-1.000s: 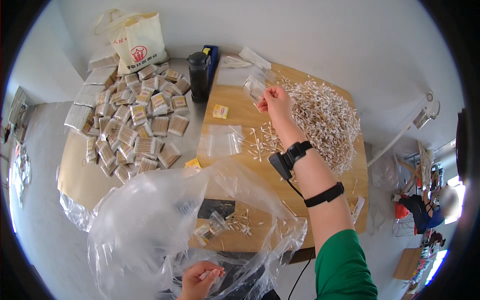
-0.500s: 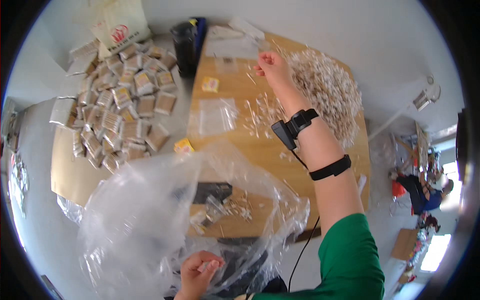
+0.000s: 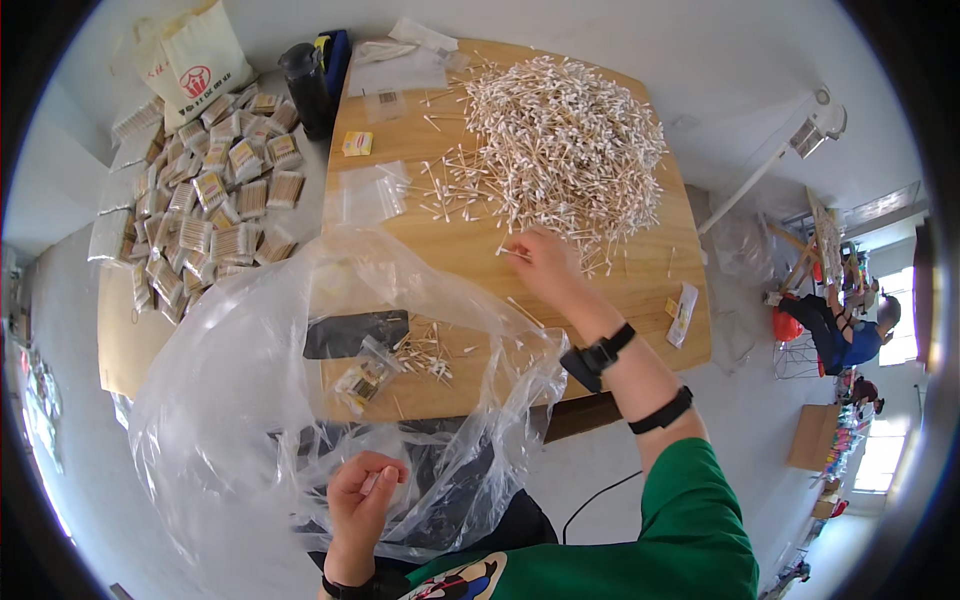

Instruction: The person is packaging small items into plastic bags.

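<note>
My right hand [image 3: 548,268] is closed in a pinch at the near edge of a large heap of cotton swabs [image 3: 565,140]. A cotton swab [image 3: 512,253] pokes out from its fingertips. Low in the view, my left hand [image 3: 362,500] is curled shut inside the opening of a big clear plastic bag [image 3: 230,400]. Something pale shows between its thumb and fingers, too small to make out. In front of it, near the table edge, lie a small clear packet [image 3: 366,378] and several loose swabs [image 3: 425,352].
Many packed swab bundles [image 3: 230,240] cover the left surface, with a cloth bag [image 3: 200,70] behind. A dark jug [image 3: 305,90] stands between. Flat clear bags [image 3: 370,192], a yellow packet [image 3: 357,143] and a dark flat piece [image 3: 355,334] lie on the wooden table [image 3: 640,320]. Another person [image 3: 860,335] sits far right.
My right hand has come back toward me from the far side of the table to the heap's near edge. The head view has shifted. My left hand stays closed.
</note>
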